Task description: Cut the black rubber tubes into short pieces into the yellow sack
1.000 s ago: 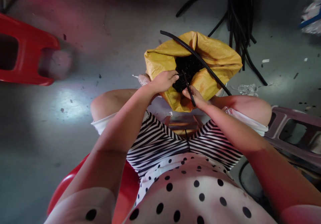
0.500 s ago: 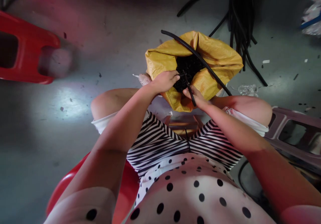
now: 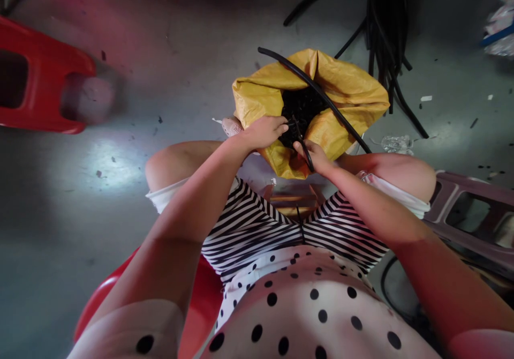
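Over the mouth of a yellow woven sack (image 3: 257,99), my left hand (image 3: 265,129) pinches the end of a black corrugated tube (image 3: 290,125). My right hand (image 3: 315,158) is closed around the dark handles of a pair of scissors (image 3: 308,158). Their blades point up and away from me, beside the tube at my left fingertips. Small black pieces (image 3: 303,104) fill the sack's opening; single ones are hard to make out. A long black corrugated hose (image 3: 317,88) lies across the sack's rim, passing to the right of both hands.
Several black hoses (image 3: 387,32) lie in a bundle on the floor at the upper right. A red stool (image 3: 44,85) stands at the left, a grey-purple stool (image 3: 453,198) at the right. Clear plastic wrap (image 3: 397,144) lies right of the sack. My knees flank the sack.
The scissors' handles have shifted slightly and look more closed together, with the blades at the tube. My left hand stays almost in place, and the sack and long hose have not moved.
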`<state>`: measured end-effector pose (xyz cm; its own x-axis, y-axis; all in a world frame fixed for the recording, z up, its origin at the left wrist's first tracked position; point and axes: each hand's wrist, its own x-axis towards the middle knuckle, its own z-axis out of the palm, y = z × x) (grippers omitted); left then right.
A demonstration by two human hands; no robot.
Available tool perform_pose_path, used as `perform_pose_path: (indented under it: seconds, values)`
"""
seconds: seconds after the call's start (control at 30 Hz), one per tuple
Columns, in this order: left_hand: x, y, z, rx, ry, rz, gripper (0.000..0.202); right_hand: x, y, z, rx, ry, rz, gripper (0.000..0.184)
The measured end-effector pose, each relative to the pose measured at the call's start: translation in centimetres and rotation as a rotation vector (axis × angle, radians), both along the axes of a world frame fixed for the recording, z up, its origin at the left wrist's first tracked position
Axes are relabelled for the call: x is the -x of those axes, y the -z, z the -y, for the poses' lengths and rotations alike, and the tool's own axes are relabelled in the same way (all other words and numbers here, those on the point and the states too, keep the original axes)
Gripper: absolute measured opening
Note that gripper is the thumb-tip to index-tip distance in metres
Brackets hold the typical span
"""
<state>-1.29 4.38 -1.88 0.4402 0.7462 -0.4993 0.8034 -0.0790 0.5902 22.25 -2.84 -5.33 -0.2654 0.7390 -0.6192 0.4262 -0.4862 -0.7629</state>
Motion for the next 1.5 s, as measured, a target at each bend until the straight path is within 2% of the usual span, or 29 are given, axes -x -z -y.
perform_pose_path:
  seconds: [0.17, 0.33, 0.47, 0.57, 0.67, 0.73, 0.83, 0.93, 1.03, 1.13, 1.5]
  values:
    - [0.4, 1.2, -0.1, 0.064, 0.013, 0.04, 0.044, 0.3, -1.2, 0.2, 0.074, -0.016, 0.038, 0.083]
    - [0.6, 2.1, -0.4, 0.113, -0.027, 0.112, 0.037, 0.5, -1.5, 0.3, 0.094, 0.026, 0.023, 0.081]
    - [0.6, 2.0, -0.3, 0.116, -0.038, 0.134, 0.04, 0.4, -1.4, 0.0, 0.047, 0.115, -0.003, 0.082]
    - [-0.2, 1.7, 0.4, 0.126, 0.077, 0.14, 0.044, 0.3, -1.3, -0.6, 0.012, 0.218, -0.084, 0.079]
    - [-1.1, 1.5, 1.2, 0.168, 0.186, 0.146, 0.048, 0.2, -1.1, -1.3, 0.038, 0.265, -0.157, 0.075]
    - [-1.2, 1.4, 1.4, 0.177, 0.178, 0.132, 0.05, 0.2, -0.9, -1.5, 0.025, 0.284, -0.148, 0.073]
    - [-0.2, 1.1, 0.7, 0.101, 0.056, 0.064, 0.048, 0.1, -0.7, -1.5, -0.059, 0.333, -0.084, 0.072]
    - [1.4, 0.8, -0.6, -0.019, -0.12, -0.019, 0.044, 0.0, -0.4, -1.0, -0.081, 0.259, -0.044, 0.075]
    - [2.4, 0.7, -1.3, -0.093, -0.206, -0.019, 0.042, 0.1, -0.3, -0.2, -0.02, 0.119, -0.018, 0.077]
    - [2.4, 0.7, -1.2, -0.111, -0.197, 0.022, 0.042, 0.1, -0.1, 0.3, 0.004, 0.062, 0.001, 0.075]
    - [1.3, -0.3, -0.7, -0.043, -0.162, 0.006, 0.043, -0.1, 0.6, 0.2, -0.013, 0.02, 0.048, 0.073]
